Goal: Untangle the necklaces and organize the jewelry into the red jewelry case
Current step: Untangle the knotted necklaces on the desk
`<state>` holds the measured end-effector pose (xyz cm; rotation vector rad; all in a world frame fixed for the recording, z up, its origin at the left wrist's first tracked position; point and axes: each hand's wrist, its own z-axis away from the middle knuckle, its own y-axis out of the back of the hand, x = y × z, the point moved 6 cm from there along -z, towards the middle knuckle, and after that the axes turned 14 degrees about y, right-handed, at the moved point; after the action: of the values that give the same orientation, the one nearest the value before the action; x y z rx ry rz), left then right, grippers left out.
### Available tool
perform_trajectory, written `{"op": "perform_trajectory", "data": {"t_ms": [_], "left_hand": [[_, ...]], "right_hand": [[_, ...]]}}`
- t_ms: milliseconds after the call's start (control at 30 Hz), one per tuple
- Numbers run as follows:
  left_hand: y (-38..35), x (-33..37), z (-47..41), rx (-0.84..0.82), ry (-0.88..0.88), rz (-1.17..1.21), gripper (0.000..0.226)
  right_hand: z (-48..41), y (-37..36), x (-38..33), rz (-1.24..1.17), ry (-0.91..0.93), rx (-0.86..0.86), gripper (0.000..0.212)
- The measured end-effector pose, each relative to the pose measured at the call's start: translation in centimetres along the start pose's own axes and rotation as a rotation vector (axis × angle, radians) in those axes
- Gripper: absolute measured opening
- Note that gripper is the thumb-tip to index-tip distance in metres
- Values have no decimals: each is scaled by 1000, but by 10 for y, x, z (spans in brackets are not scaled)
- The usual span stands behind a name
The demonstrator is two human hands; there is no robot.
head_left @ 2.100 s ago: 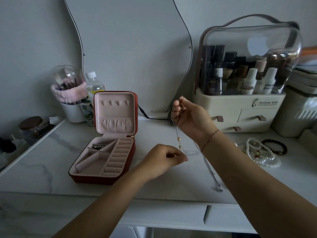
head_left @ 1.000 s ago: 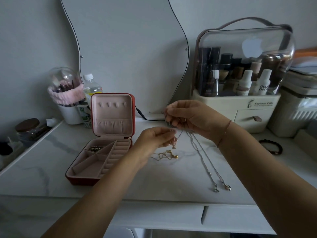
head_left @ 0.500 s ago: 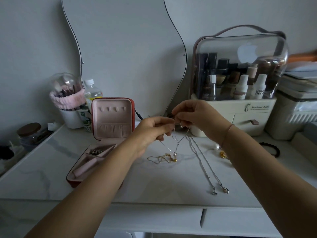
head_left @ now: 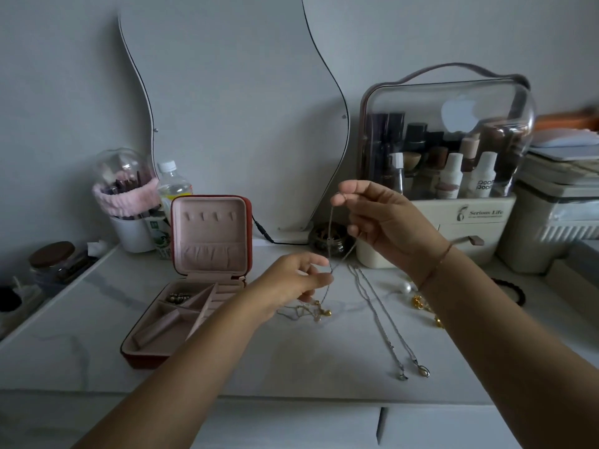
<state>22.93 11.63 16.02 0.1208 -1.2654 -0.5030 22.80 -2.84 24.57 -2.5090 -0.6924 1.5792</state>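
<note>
Marble tabletop [head_left: 291, 358]: left grip [head_left: 291, 281] and right grip [head_left: 385, 222] each pinch 1 thin chain [head_left: 330, 234], links blurred.

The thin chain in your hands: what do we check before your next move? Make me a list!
1. Right hand pinches the thin chain at its top: ok.
2. Left hand pinches it lower down: ok.
3. Chain free of the gold tangle: cannot tell.
4. Red jewelry case open, lid up: ok.
5. Silver necklaces lying straight, off to the side: ok.
</note>
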Motion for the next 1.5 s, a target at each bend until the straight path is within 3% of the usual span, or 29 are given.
{"op": "perform_trajectory", "data": {"t_ms": [333,433,633,900,1133,1367,1500], "left_hand": [[4,33,12,-21,-192,194,18],[6,44,16,-46,-243,239,20],[26,65,16,72,-304,297,9],[46,108,27,146,-391,258,10],[38,140,32,117,-446,248,9],[47,145,16,184,-446,291,10],[57,124,-7,300,-354,325,13]], "right_hand": [[1,-15,-4,-1,11,-122,21],[1,-13,-4,28,22,-112,20],[6,1,-7,96,28,-16,19],[22,24,20,291,-61,16,23],[39,18,66,559,-107,-74,19],[75,22,68,786,-24,18,21],[112,26,63,782,30,188,21]]}}
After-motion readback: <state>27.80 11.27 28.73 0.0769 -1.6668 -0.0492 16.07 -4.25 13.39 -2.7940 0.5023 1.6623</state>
